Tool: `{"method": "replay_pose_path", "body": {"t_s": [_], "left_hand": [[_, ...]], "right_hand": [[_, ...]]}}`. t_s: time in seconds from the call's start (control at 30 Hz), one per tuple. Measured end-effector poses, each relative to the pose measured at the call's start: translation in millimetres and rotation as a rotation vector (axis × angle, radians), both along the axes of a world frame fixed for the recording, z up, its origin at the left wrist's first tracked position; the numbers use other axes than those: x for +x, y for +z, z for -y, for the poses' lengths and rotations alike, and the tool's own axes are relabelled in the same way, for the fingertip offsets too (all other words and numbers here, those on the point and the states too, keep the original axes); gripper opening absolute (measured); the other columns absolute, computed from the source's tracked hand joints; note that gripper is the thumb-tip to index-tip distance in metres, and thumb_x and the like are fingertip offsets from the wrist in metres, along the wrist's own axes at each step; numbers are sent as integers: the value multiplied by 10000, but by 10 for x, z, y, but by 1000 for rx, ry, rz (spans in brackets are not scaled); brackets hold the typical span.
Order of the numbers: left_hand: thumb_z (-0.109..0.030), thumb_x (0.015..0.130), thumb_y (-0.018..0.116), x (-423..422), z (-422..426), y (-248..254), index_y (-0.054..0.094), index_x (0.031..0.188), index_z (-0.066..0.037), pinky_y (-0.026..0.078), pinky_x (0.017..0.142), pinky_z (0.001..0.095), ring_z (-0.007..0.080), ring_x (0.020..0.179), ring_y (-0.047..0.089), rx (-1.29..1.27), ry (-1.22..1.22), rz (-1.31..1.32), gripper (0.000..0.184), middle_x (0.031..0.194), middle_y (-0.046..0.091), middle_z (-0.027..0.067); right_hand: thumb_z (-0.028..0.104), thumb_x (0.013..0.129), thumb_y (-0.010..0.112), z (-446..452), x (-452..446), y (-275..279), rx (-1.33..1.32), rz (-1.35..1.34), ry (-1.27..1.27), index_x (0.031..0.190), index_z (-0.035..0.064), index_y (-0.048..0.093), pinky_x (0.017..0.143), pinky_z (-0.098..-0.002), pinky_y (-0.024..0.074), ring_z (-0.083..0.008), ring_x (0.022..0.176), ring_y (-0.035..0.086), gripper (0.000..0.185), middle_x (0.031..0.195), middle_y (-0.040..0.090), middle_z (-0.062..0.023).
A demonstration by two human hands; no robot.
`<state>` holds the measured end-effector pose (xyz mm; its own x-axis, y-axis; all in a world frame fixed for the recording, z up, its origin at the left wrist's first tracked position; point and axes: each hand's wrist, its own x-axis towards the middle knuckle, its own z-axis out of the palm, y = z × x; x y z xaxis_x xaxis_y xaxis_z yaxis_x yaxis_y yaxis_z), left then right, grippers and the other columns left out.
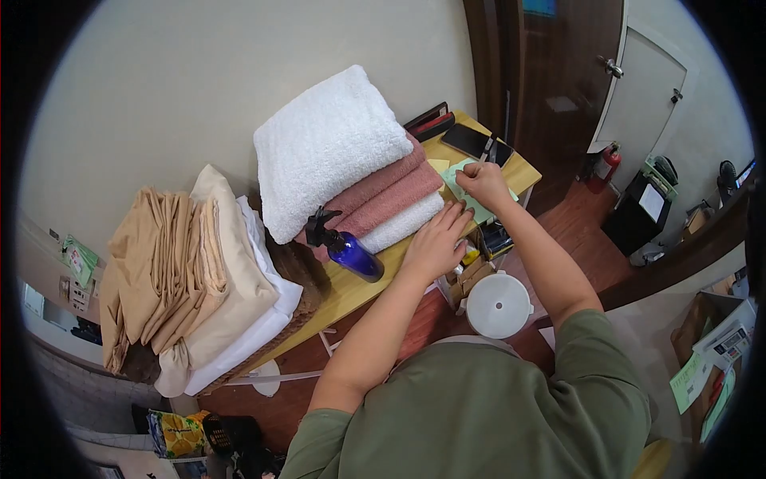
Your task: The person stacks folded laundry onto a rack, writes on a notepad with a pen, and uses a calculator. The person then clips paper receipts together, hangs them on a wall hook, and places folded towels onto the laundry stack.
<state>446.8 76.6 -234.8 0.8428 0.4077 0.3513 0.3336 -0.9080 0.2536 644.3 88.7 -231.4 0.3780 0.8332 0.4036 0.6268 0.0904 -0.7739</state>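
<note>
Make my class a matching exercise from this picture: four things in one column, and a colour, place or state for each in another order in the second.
Column 1
1. Spray bottle
2. Pen
3. Fire extinguisher
4. Large top towel

Column 2
a. White, lying over the folded pink towels
b. Red, near the wall beyond the table
c. Blue with a black nozzle
d. Held in the right hand

Right pairs: 1-c, 2-d, 3-b, 4-a
</note>
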Motion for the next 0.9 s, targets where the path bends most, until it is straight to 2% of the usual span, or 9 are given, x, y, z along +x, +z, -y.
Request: {"method": "replay_pose_path", "body": {"t_s": [0.1,0.2,0.3,0.4,0.5,0.7,0.8,0.9], "left_hand": [[-180,822,651,1,-8,-14,476,1377,-86,363,1112,412,325,1347,417,7,-4,1,590,1433,451,156],[-178,823,649,2,-6,-8,475,1378,-87,361,1113,411,322,1350,412,2,3,-8,589,1436,449,153],[-174,824,648,4,-8,-8,473,1380,-91,357,1116,412,320,1354,407,1,3,-8,590,1443,442,149],[-169,823,647,8,-22,-10,471,1384,-97,353,1120,412,319,1356,404,-9,-8,-4,593,1453,434,144],[-164,824,644,4,-17,-7,466,1392,-102,349,1123,411,316,1355,404,-17,-3,-9,598,1460,429,136],[-157,819,643,9,-12,-8,460,1399,-102,347,1127,409,313,1351,409,-13,-6,-3,611,1460,432,130],[-157,817,644,11,-8,1,458,1398,-99,347,1128,408,313,1353,408,-18,-12,-2,613,1457,435,133],[-158,820,644,14,-12,10,459,1396,-95,346,1129,409,315,1353,409,-15,-17,-1,608,1454,437,138]], "right_hand": [[263,784,656,9,15,7,-19,59,17,662,-21,630,536,-429,448,-400,556,571,310,590,529,-240],[261,784,650,-29,28,-46,-7,-58,6,665,-23,632,537,-421,454,-396,562,574,309,598,542,-238],[262,785,647,-13,17,-6,-5,48,-21,667,-24,636,533,-408,457,-361,539,588,310,585,551,-224],[265,791,646,-61,117,-15,28,-93,-45,668,-21,644,525,-390,454,-305,511,598,311,562,550,-201],[265,796,649,-4,183,59,-4,-110,-5,675,-15,653,519,-379,451,-264,486,583,305,538,538,-185],[269,801,658,-5,170,-70,-12,-75,-16,661,-22,645,500,-381,434,-247,452,542,323,523,523,-185],[267,803,661,11,176,-48,-22,41,-9,660,-24,639,494,-384,426,-248,446,532,325,523,512,-188],[259,802,663,7,161,-77,-30,-96,4,675,-21,643,497,-383,427,-263,447,522,308,527,502,-195]]}}
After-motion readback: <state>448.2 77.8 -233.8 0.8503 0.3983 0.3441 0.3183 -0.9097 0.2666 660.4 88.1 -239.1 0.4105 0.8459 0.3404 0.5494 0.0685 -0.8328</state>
